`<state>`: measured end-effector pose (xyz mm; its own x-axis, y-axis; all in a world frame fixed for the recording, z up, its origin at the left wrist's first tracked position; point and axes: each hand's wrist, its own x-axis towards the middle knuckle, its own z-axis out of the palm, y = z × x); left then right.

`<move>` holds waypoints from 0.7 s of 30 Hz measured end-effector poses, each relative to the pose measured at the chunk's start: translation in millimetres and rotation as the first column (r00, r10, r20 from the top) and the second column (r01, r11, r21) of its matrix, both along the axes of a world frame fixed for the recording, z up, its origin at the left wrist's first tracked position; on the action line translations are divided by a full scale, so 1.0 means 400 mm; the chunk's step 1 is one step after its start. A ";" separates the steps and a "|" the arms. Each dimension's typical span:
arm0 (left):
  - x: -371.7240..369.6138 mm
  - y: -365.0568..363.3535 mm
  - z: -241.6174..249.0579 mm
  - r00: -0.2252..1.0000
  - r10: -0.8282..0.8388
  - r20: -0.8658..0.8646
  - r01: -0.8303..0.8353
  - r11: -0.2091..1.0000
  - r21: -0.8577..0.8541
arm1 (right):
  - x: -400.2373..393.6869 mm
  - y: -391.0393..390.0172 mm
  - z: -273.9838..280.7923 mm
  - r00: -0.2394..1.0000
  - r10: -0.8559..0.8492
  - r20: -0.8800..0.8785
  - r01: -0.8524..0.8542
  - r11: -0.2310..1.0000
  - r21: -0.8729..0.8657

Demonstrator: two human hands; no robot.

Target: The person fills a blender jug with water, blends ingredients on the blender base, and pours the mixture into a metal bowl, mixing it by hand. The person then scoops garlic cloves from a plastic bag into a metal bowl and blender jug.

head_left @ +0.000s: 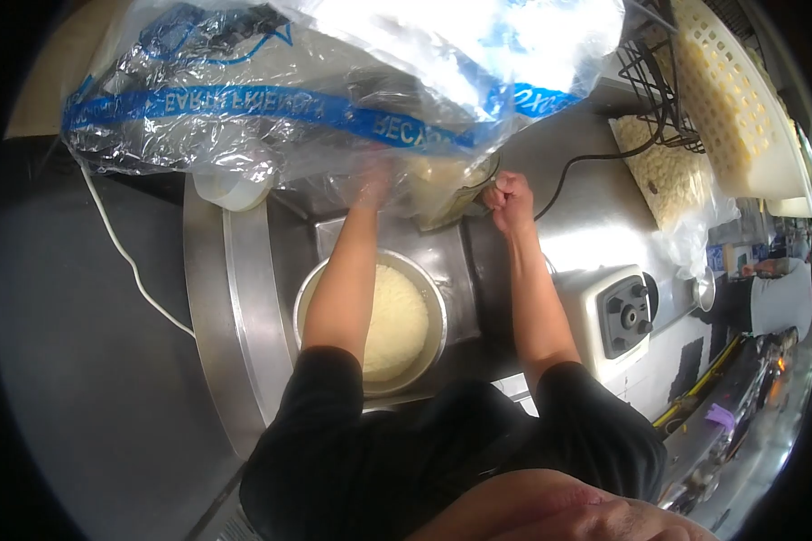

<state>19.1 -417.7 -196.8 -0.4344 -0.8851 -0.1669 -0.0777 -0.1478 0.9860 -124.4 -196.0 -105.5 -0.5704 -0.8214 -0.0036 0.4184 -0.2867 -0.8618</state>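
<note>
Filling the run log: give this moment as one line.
left hand: inside plastic bag | right hand: fist gripping container rim | below: bowl of white shreds

steel counter (595,216); on it a blender base (618,316), bagged pale pieces (663,176), black cord (577,167)

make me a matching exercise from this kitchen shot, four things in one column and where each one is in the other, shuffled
Things:
1. metal bowl
2. blender base
3. clear plastic bag
4. right hand

Places:
A. far side of the counter, blue band across it
B. gripping the rim of a container
C. under the left forearm, holding a pale mound
D. on the steel counter, right of the right forearm

Pairs: 1-C, 2-D, 3-A, 4-B
</note>
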 end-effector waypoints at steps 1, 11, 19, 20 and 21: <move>-0.013 -0.003 0.036 0.996 0.076 0.052 -0.079 0.995 0.060 | 0.001 0.005 -0.005 1.000 0.013 0.010 -0.013 1.000 -0.006; 0.021 0.024 0.222 0.987 -0.140 0.081 0.151 0.976 -0.157 | 0.083 0.096 0.007 0.999 -0.047 0.021 0.046 0.998 0.031; 0.242 0.336 0.371 0.741 -0.416 -0.528 0.422 0.899 -0.116 | 0.180 0.243 0.155 0.998 -0.050 -0.034 0.049 0.998 -0.025; 0.257 0.376 0.425 0.724 -0.533 -0.437 0.416 0.843 -0.341 | 0.182 0.267 0.194 0.998 -0.015 -0.063 0.011 0.998 -0.063; 0.271 0.417 0.508 0.753 -0.548 -0.365 0.413 0.825 -0.386 | 0.193 0.289 0.239 0.997 -0.016 -0.081 0.007 0.994 -0.107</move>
